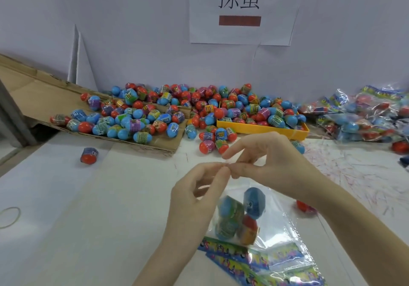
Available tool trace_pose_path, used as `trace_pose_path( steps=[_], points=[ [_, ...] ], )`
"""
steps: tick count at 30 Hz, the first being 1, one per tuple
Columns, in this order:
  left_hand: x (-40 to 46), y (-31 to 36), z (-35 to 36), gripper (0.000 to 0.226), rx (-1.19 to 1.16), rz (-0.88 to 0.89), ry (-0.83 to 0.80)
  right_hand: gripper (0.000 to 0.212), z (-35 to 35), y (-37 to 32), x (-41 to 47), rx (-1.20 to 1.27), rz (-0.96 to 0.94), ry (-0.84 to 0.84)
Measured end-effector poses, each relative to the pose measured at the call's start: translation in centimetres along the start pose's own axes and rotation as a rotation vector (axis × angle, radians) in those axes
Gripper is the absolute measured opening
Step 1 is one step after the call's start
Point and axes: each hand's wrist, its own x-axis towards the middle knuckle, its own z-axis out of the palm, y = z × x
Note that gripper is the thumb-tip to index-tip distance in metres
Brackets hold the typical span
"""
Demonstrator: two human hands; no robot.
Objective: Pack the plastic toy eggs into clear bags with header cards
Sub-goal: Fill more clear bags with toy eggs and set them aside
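Observation:
A clear bag [276, 226] hangs in front of me with three toy eggs [240, 215] inside, blue and red. My left hand [194, 195] and my right hand [265, 157] both pinch the bag's top edge between thumb and fingers, fingertips almost touching. Colourful header cards [261, 261] on empty bags lie under the bag near the front. A big heap of loose red and blue eggs [177, 111] covers the back of the table.
A yellow tray [261, 128] holds eggs at back centre-right. Flattened cardboard [33, 91] slopes at the back left. Packed bags [365, 117] pile at the far right. A stray egg [89, 155] and a rubber band [10, 217] lie at the left.

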Motion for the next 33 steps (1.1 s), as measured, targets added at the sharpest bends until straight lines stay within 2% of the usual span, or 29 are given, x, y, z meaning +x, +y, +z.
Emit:
trace_pose_path(
  steps=[1, 3, 6, 8, 11, 15, 21, 26, 33],
  points=[
    [0.2, 0.0, 0.0, 0.012, 0.024, 0.03, 0.028, 0.021, 0.1, 0.0, -0.1, -0.019, -0.005, 0.02],
    [0.3, -0.2, 0.0, 0.019, 0.04, 0.059, 0.066, 0.025, 0.5, -0.1, -0.6, -0.125, -0.08, 0.115],
    [0.3, -0.1, 0.0, 0.023, -0.014, 0.041, 0.068, 0.02, 1.5, 0.2, -1.4, -0.535, -0.381, 0.446],
    [0.2, -0.1, 0.0, 0.024, -0.065, 0.021, 0.063, 0.011, 1.9, 0.5, -1.6, -0.686, -0.515, 0.549],
    [0.1, -0.1, 0.0, 0.027, -0.056, 0.03, 0.039, 0.015, 2.0, 0.7, -1.7, -0.79, -0.556, 0.543],
    [-0.2, -0.1, 0.0, 0.031, 0.124, 0.131, 0.043, 0.025, 2.0, 0.2, -1.7, -0.945, -0.582, 0.524],
    [-0.6, 0.1, 0.2, 0.036, 0.261, 0.203, 0.093, 0.022, 1.6, -0.4, -1.6, -1.134, -0.719, 0.551],
    [-0.6, 0.2, 0.1, 0.038, 0.276, 0.206, 0.087, 0.024, 1.5, -0.2, -1.3, -1.131, -0.76, 0.549],
    [-0.8, 0.2, 0.2, 0.034, 0.282, 0.205, 0.081, 0.032, 1.8, 0.6, -1.2, -1.038, -0.713, 0.576]
  ],
)
